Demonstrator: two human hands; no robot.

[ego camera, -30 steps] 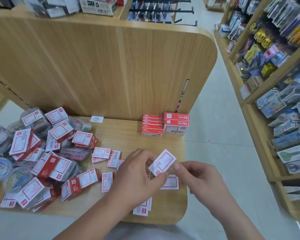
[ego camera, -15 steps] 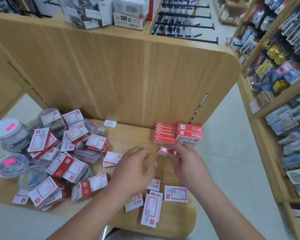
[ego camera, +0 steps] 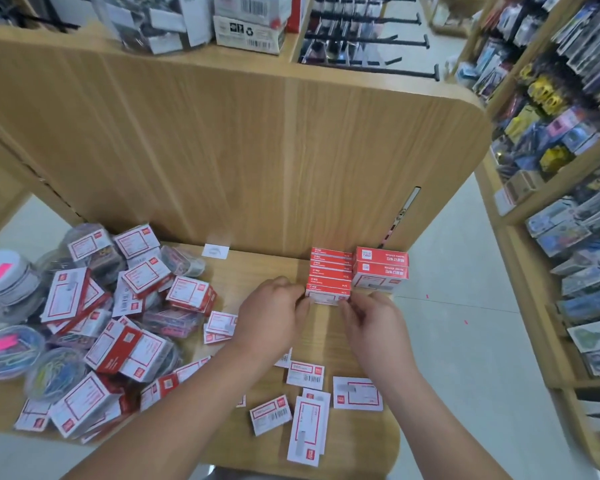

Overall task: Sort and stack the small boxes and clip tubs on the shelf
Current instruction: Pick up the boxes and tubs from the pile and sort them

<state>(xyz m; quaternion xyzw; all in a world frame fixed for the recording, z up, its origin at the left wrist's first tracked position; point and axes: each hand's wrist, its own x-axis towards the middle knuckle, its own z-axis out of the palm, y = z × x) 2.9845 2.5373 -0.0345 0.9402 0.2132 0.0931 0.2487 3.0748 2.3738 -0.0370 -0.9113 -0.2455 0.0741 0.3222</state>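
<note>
A: Where is the box in hand?

B: At the back of the shelf (ego camera: 253, 271), right of centre. The box (ego camera: 327, 298) sits at the near end of the row (ego camera: 329, 270) of like red boxes and touches it. The taller stack (ego camera: 381, 268) stands just beside the row on the right.

A: And the hands?

B: One at each end. The left hand (ego camera: 274, 308) is at the box's left end and the right hand (ego camera: 371, 323) at its right end, fingers curled in. The fingertips are partly hidden and blurred. I'd say each hand pinches an end, though it could be mere pressing.

A: Which way does it lie?

B: Its long axis runs left to right, parallel to the row and across the line of the forearms. It lies straight ahead, between the two hands, and neither is clearly nearer.

A: What does the next move turn on?

B: My reading is that the ends need squaring flush with the row before the hands let go. After that, the loose boxes (ego camera: 305, 375) lie flat, labels up, on the near side of the hands, between and beside the forearms. The right hand looks nearer to most of them. The pile (ego camera: 118, 341) and tubs (ego camera: 11, 351) are well apart on the left, on the left hand's side.
</note>
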